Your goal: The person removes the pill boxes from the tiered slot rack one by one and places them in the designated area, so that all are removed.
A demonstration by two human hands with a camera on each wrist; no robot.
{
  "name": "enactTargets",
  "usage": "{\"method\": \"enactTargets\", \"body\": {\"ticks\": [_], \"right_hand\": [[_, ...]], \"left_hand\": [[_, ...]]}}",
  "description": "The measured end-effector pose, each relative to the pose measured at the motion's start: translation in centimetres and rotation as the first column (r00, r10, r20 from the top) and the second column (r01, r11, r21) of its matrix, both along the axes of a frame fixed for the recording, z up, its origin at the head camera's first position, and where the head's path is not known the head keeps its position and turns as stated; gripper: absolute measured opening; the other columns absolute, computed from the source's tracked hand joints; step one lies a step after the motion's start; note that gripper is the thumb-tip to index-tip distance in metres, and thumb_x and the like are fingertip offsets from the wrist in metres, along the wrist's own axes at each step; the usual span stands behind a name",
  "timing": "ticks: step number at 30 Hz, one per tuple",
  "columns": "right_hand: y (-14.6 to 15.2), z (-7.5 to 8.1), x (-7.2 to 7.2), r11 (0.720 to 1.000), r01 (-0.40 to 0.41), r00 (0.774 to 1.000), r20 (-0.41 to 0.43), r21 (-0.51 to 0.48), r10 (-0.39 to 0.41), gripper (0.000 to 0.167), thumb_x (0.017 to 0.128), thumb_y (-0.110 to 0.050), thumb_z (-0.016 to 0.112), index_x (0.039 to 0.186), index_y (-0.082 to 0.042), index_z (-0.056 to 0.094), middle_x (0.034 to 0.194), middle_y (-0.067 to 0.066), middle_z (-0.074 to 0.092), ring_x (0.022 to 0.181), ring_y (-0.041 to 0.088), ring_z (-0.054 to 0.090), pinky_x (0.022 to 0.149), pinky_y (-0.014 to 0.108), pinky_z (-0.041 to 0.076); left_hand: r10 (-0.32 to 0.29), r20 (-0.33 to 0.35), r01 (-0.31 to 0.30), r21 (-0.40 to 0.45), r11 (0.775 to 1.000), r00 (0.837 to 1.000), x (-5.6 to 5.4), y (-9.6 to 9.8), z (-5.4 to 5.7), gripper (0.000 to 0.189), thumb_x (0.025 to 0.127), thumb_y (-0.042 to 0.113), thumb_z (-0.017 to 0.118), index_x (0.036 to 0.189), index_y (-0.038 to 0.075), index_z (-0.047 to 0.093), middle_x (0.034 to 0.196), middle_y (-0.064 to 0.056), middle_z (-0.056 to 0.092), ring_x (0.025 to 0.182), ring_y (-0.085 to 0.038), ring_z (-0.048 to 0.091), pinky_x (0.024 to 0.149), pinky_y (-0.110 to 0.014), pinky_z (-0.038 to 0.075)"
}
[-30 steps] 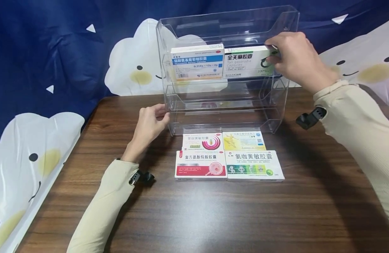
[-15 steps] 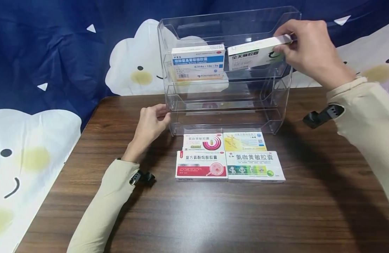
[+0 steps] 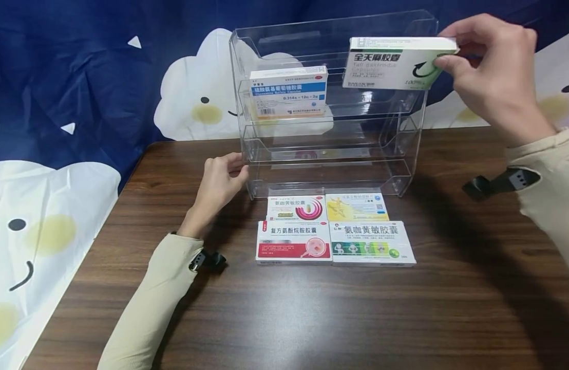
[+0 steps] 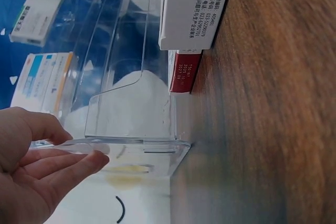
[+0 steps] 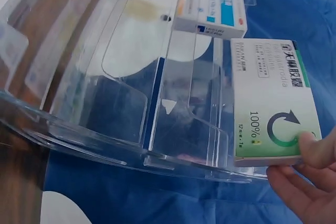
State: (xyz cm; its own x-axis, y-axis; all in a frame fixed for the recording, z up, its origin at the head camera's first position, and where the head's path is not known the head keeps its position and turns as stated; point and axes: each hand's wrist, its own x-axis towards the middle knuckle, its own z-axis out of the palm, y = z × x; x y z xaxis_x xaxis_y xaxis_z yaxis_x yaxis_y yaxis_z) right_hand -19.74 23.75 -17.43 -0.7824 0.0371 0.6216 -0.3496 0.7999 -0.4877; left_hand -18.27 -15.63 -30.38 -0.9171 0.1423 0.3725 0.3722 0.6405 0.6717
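A clear acrylic tiered rack (image 3: 404, 149) (image 4: 136, 108) (image 5: 121, 103) stands at the back of the brown table (image 3: 312, 318). My right hand (image 3: 490, 72) (image 5: 310, 182) pinches the right end of a white and green medicine box (image 3: 395, 64) (image 5: 273, 103) (image 4: 37, 14), held in the air in front of the rack's top right. A white and blue box (image 3: 289, 92) (image 5: 212, 6) (image 4: 44, 82) sits in the upper tier at the left. My left hand (image 3: 220, 182) (image 4: 37, 171) rests against the rack's lower left corner, thumb and fingers on its wall.
Several medicine boxes lie flat in front of the rack: a red and white one (image 3: 294, 242), a white and green one (image 3: 372, 242), a pink one (image 3: 296, 208) and a yellow one (image 3: 357, 205). A blue cloth with white clouds (image 3: 81, 92) hangs behind.
My right hand has lifted the white and green box up and out of the rack's upper tier, to the right. The left hand has stayed at the rack's corner.
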Motion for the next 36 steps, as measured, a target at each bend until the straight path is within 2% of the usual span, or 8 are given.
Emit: {"method": "enactTargets", "body": {"ticks": [3,6,9,15,23,26,32,36], "right_hand": [[0.6,-0.2,0.6,0.985,-0.056,0.997,0.038,-0.161,0.063,0.022,0.087,-0.007,0.068,0.107,-0.016,0.071,0.101,-0.008,0.071,0.081,-0.015,0.056,0.087,0.006,0.04],[1.1,-0.6,1.5,0.927,-0.132,0.976,0.117,-0.352,0.183,0.023,0.082,-0.003,0.073,0.095,-0.021,0.071,0.084,-0.021,0.068,0.074,-0.007,0.062,0.068,0.004,0.046],[1.3,-1.3,2.5,0.862,-0.169,0.931,0.209,-0.477,0.299,0.022,0.079,-0.001,0.076,0.097,-0.014,0.073,0.081,-0.016,0.072,0.072,-0.002,0.065,0.063,0.006,0.047],[1.6,-4.0,4.5,0.783,-0.185,0.847,0.308,-0.594,0.434,0.027,0.079,0.001,0.075,0.103,-0.011,0.073,0.084,-0.006,0.075,0.074,0.004,0.069,0.065,0.012,0.05],[2.3,-8.2,5.8,0.509,-0.292,0.734,0.152,-0.81,0.662,0.026,0.083,0.015,0.064,0.104,0.001,0.07,0.089,0.009,0.074,0.076,0.014,0.071,0.068,0.022,0.057],[2.8,-9.4,6.2,0.461,-0.303,0.706,0.128,-0.834,0.696,0.028,0.085,0.018,0.058,0.105,0.001,0.07,0.092,0.01,0.074,0.08,0.015,0.071,0.07,0.023,0.057],[3.7,-11.2,7.7,0.464,-0.305,0.69,0.143,-0.832,0.71,0.032,0.088,0.019,0.052,0.108,0.0,0.068,0.095,0.01,0.073,0.082,0.015,0.071,0.073,0.023,0.057],[4.3,-12.2,8.9,0.54,-0.298,0.694,0.209,-0.787,0.688,0.032,0.087,0.019,0.055,0.107,-0.003,0.069,0.092,0.007,0.073,0.078,0.012,0.07,0.069,0.02,0.056]], "left_hand": [[0.001,0.001,-0.001,-0.001,1.0,1.0,0.0,0.0,-0.1,0.028,0.087,0.0,0.059,0.111,-0.012,0.065,0.102,-0.024,0.07,0.097,-0.029,0.069,0.083,-0.036,0.056],[0.005,0.003,-0.005,-0.008,1.0,1.0,0.0,0.0,-0.2,0.028,0.087,0.0,0.06,0.111,-0.012,0.065,0.103,-0.024,0.07,0.098,-0.029,0.069,0.083,-0.036,0.056],[0.01,0.004,-0.009,-0.016,1.0,1.0,0.0,-0.1,-0.2,0.028,0.087,0.001,0.06,0.112,-0.012,0.065,0.103,-0.024,0.069,0.098,-0.029,0.069,0.083,-0.036,0.056],[0.009,-0.005,-0.009,-0.016,1.0,1.0,0.1,-0.2,-0.4,0.029,0.086,0.0,0.06,0.111,-0.013,0.065,0.101,-0.024,0.069,0.096,-0.029,0.069,0.082,-0.036,0.057],[0.002,-0.024,-0.003,-0.017,1.0,1.0,0.0,-0.3,-0.5,0.028,0.086,0.0,0.059,0.11,-0.012,0.065,0.101,-0.024,0.07,0.096,-0.03,0.069,0.082,-0.036,0.057],[0.0,-0.022,-0.001,-0.021,1.0,1.0,0.0,-0.3,-0.5,0.028,0.086,0.0,0.059,0.11,-0.012,0.065,0.101,-0.024,0.069,0.096,-0.03,0.069,0.083,-0.037,0.056],[0.002,-0.03,-0.003,-0.027,1.0,1.0,-0.1,-0.3,-0.3,0.028,0.086,0.001,0.059,0.111,-0.012,0.065,0.1,-0.024,0.069,0.097,-0.031,0.069,0.085,-0.038,0.056],[0.002,-0.024,-0.003,-0.018,1.0,1.0,-0.2,-0.2,-0.2,0.028,0.086,0.0,0.06,0.11,-0.012,0.066,0.099,-0.023,0.07,0.097,-0.03,0.069,0.085,-0.039,0.055]]}}
